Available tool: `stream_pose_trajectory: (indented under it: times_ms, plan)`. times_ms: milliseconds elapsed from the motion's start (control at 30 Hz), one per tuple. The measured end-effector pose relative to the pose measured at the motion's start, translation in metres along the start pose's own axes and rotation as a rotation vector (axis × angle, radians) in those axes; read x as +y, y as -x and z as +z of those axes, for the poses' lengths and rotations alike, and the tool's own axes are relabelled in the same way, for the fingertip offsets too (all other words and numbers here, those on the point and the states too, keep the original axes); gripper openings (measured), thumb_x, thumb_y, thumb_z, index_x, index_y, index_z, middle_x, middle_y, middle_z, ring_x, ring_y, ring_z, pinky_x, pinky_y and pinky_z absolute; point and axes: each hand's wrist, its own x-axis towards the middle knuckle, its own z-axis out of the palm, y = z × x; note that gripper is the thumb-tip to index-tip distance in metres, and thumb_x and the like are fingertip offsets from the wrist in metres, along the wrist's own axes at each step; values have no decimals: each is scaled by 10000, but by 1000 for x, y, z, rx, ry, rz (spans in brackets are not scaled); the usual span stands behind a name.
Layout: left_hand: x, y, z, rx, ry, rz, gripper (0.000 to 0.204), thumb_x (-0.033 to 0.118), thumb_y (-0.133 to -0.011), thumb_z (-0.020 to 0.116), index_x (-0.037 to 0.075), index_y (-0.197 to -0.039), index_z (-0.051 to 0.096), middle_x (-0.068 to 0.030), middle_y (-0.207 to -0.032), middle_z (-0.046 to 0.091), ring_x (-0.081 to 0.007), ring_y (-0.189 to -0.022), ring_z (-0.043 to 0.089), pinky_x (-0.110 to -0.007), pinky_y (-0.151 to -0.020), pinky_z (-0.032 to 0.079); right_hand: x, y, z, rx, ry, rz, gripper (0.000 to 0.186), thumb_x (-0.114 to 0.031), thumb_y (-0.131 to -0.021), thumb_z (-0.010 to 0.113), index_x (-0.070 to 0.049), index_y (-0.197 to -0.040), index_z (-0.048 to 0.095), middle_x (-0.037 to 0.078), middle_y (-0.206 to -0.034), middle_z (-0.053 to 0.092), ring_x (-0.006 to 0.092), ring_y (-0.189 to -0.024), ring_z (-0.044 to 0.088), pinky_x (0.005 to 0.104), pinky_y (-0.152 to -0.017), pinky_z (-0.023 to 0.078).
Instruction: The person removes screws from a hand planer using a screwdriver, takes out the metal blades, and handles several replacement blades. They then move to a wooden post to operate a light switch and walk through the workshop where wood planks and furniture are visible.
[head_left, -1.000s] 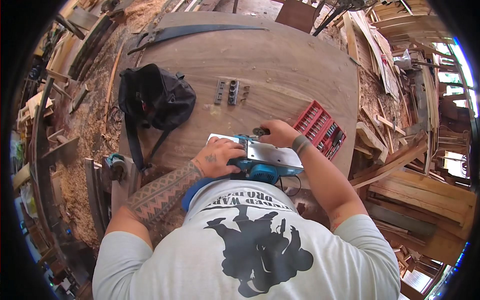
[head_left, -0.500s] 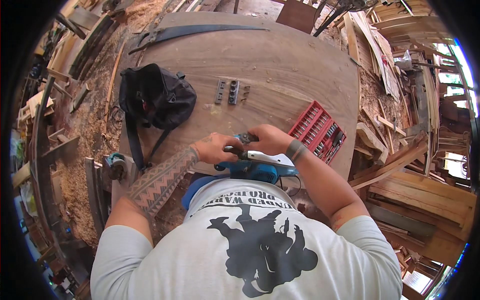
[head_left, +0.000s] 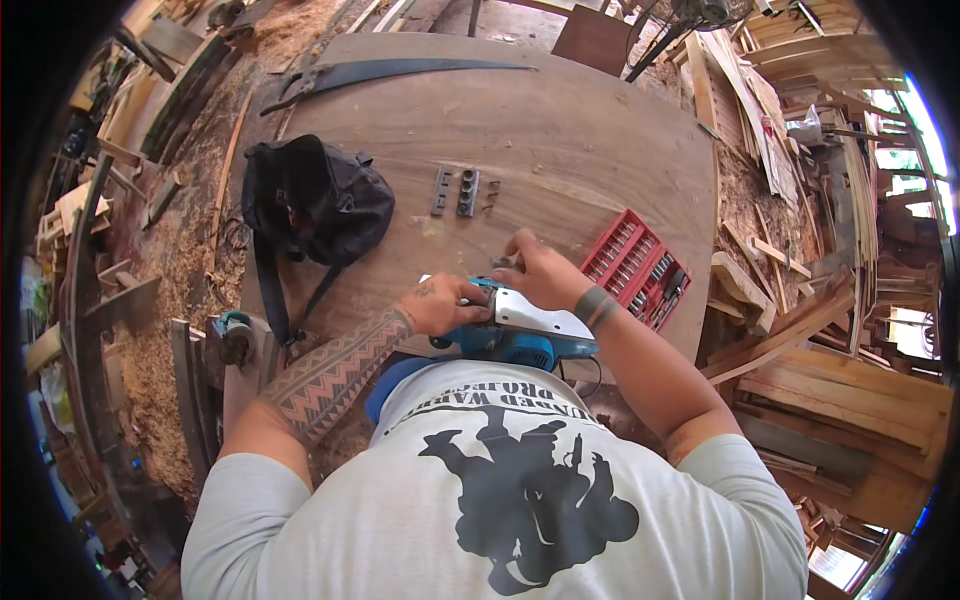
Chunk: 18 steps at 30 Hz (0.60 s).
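Note:
A blue electric planer (head_left: 520,345) with a white side cover lies at the table's near edge, close to my body. My left hand (head_left: 440,303) is closed on its left part, fingers curled over the top. Just above the planer is my right hand (head_left: 545,272), its fingers bent together around something small and dark that I cannot make out. Farther up lie a flat grey metal plate (head_left: 441,191), a dark metal bar with round knobs (head_left: 467,193) and several small bolts (head_left: 491,194). An open red socket set (head_left: 636,270) sits right of my right hand.
A black bag (head_left: 320,205) with hanging straps rests on the left of the wooden table (head_left: 600,130). A handsaw (head_left: 400,68) lies along the far edge. Another blue power tool (head_left: 234,338) stands at the near left. Stacked boards (head_left: 840,400) and wood shavings surround the table.
My right hand has lifted slightly up and away from the planer. My left fingers have shifted on the planer, and more of its white cover shows.

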Motion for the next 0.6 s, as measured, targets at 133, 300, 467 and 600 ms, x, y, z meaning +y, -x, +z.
stream_pose_trajectory:
  times_ms: [133, 300, 467, 600]
  plan:
    - [1, -2, 0, 22, -57, 7, 307, 326, -932, 764, 118, -1157, 774, -144, -1037, 772, -263, -951, 735, -379, -890, 550, 9, 1, -6, 28, 7, -114, 415, -313, -999, 700, -25, -1205, 482, 222, -896, 710, 376, -835, 702, 448, -765, 550]
    - [-5, -3, 1, 31, -12, 60, 292, 315, -917, 766, 93, -1106, 773, -150, -989, 760, -276, -906, 728, -390, -835, 546, -17, 12, -18, -255, -224, 56, 310, -217, -1007, 671, -40, -1207, 514, 175, -846, 709, 260, -614, 618, 398, -619, 517]
    - [-8, -4, 3, 34, 28, 80, 274, 295, -910, 763, 77, -1076, 772, -155, -955, 749, -275, -853, 717, -392, -794, 538, -15, 18, -14, -167, -107, -136, 301, -197, -983, 690, -39, -1202, 557, 191, -843, 725, 322, -697, 674, 428, -676, 524]
    - [-9, -4, 4, 54, 15, 111, 277, 292, -909, 763, 72, -1076, 774, -162, -926, 744, -279, -814, 712, -392, -766, 539, -11, 19, -14, -116, -5, -210, 282, -207, -973, 702, -50, -1184, 599, 213, -880, 735, 390, -822, 713, 461, -738, 527]
